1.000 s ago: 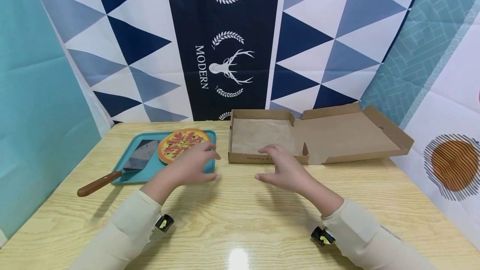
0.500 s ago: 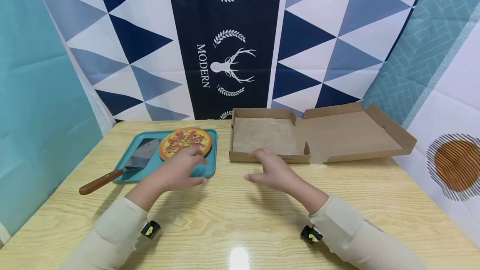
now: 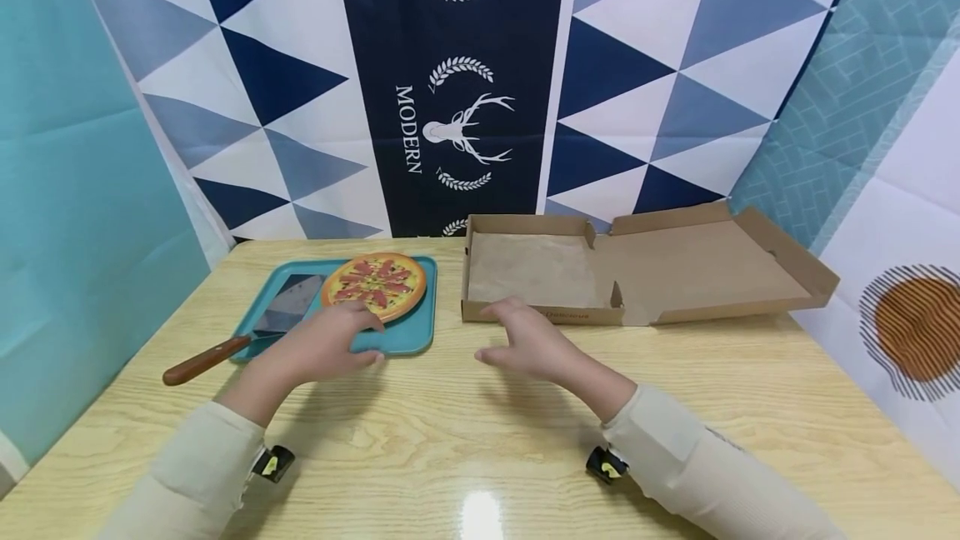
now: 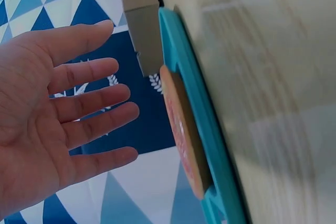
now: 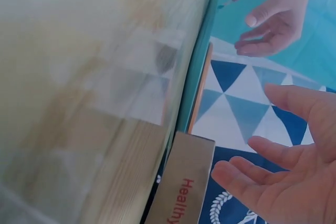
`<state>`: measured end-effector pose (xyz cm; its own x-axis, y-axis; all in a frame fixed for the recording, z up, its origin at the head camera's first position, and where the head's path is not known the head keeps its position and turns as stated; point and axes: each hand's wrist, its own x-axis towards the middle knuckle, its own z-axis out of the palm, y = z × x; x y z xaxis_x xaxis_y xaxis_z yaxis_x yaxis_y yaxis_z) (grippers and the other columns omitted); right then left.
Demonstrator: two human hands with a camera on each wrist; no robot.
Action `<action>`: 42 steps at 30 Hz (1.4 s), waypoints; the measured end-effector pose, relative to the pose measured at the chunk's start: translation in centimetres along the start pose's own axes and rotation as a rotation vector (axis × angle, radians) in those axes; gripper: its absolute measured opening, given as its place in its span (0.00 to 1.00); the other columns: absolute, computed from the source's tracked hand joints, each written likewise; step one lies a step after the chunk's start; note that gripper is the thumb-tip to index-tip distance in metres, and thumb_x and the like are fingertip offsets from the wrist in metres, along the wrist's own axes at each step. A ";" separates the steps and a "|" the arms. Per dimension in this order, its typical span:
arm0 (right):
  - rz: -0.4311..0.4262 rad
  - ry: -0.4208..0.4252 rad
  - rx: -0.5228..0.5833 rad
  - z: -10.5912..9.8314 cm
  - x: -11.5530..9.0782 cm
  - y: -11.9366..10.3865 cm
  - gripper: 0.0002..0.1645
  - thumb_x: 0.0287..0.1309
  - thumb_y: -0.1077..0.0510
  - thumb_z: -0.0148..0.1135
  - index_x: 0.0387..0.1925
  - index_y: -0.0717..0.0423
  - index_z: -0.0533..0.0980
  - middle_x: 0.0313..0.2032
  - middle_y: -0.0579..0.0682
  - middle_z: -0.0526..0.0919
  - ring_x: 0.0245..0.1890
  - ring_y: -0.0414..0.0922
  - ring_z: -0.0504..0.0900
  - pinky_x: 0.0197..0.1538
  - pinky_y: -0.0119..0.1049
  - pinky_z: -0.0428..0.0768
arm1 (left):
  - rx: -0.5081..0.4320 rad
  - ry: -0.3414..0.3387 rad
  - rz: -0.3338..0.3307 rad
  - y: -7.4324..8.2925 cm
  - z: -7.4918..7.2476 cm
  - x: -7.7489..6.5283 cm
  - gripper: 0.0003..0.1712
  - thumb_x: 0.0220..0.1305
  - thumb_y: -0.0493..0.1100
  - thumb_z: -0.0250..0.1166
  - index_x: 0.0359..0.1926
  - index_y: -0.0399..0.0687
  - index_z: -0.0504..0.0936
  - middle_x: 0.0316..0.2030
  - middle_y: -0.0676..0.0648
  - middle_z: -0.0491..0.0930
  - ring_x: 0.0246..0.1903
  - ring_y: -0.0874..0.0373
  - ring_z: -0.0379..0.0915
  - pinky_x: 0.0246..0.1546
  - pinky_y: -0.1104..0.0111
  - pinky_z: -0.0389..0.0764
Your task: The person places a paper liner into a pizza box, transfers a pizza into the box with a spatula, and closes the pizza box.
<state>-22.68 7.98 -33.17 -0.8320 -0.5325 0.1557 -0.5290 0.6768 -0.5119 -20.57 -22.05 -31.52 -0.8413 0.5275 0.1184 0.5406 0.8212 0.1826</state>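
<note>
In the head view my left hand hovers over the near side of the blue tray, its fingers spread and holding nothing. A pizza with red strips on top lies on the tray, just beyond my fingertips. Left of it rests a pizza server, its wooden handle jutting past the tray's edge. My right hand hangs with nothing in it before the front wall of an open cardboard pizza box. The left wrist view shows the left palm with straight fingers, beside the tray and pizza.
The box's lid is folded out flat to the right. Brown paper lines the box. A patterned cloth hangs behind the wooden table, and a teal cloth hangs at the left.
Both hands have moved left, the left one from the tray's right edge to its near middle, uncovering more of the pizza. The tray, server and box stay where they were.
</note>
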 end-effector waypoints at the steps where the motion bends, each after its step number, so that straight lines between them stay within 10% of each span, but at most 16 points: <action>1: -0.003 -0.002 0.000 0.1 0.1 -0.1 0.33 0.56 0.53 0.71 0.60 0.63 0.72 0.58 0.58 0.74 0.58 0.55 0.74 0.60 0.50 0.72 | -0.003 -0.011 -0.016 -0.1 -0.2 -0.1 0.20 0.60 0.46 0.70 0.49 0.38 0.83 0.48 0.42 0.80 0.50 0.45 0.76 0.49 0.52 0.77; 23: 0.135 -0.082 0.256 2.6 4.1 -1.0 0.28 0.58 0.55 0.69 0.57 0.62 0.75 0.55 0.57 0.78 0.51 0.51 0.79 0.49 0.42 0.79 | 0.047 -0.014 -0.078 -1.7 -2.8 -1.8 0.19 0.60 0.45 0.71 0.48 0.37 0.83 0.44 0.43 0.83 0.47 0.43 0.78 0.47 0.51 0.77; 42: 0.206 -0.129 0.175 5.0 6.8 -1.9 0.31 0.57 0.54 0.70 0.58 0.67 0.74 0.48 0.56 0.81 0.50 0.50 0.79 0.51 0.43 0.78 | 0.086 0.004 -0.126 -3.1 -3.8 -3.3 0.16 0.59 0.43 0.71 0.44 0.36 0.84 0.41 0.42 0.83 0.45 0.44 0.79 0.47 0.50 0.78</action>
<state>-26.50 0.54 -35.40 -0.8847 -0.4611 -0.0694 -0.3052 0.6851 -0.6614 -19.46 -27.14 -28.73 -0.9022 0.4187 0.1040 0.4289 0.8964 0.1116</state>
